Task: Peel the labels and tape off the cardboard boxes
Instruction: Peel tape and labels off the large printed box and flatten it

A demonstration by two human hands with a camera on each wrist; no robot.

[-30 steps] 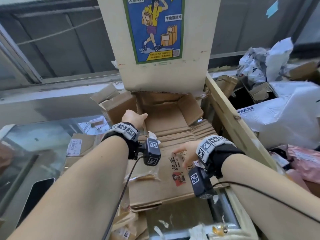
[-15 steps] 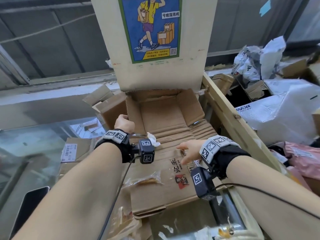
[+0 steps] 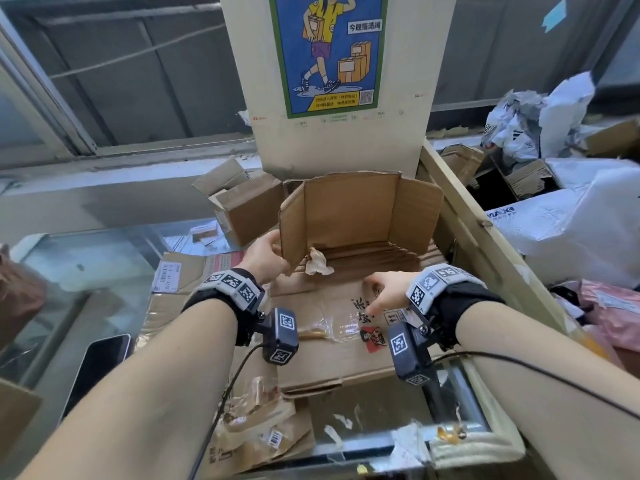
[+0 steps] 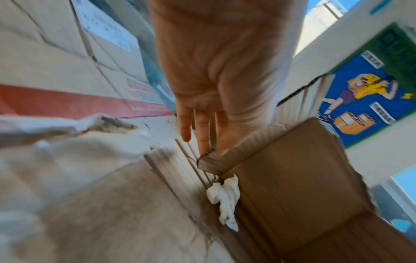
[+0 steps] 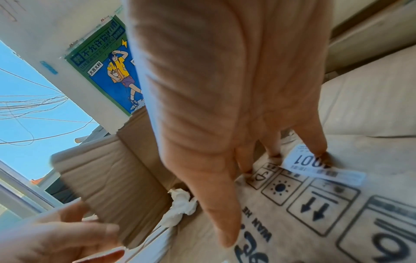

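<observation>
A flattened brown cardboard box [image 3: 332,355] lies in front of me, printed with black characters and a red figure. Its far flap [image 3: 349,213] stands upright. My left hand [image 3: 265,252] grips the flap's left corner [image 4: 216,158], thumb in front and fingers behind. A crumpled white scrap [image 3: 317,263] [image 4: 225,199] hangs at the fold below it. My right hand [image 3: 382,292] presses down on the flat panel with spread straight fingers [image 5: 315,140]; its little finger touches a small white label [image 5: 319,169] beside printed handling symbols. Clear tape [image 3: 329,332] lies wrinkled on the panel.
A wall pillar with a blue poster [image 3: 329,53] rises behind the box. Smaller cardboard boxes [image 3: 242,206] stand at the left, one with a shipping label [image 3: 166,277]. A wooden rail [image 3: 485,244] borders the right side, with plastic mailers [image 3: 571,230] beyond. A phone [image 3: 100,365] lies lower left.
My left hand has lifted the far flap from lying back to standing upright. The right hand stays pressed on the flat panel.
</observation>
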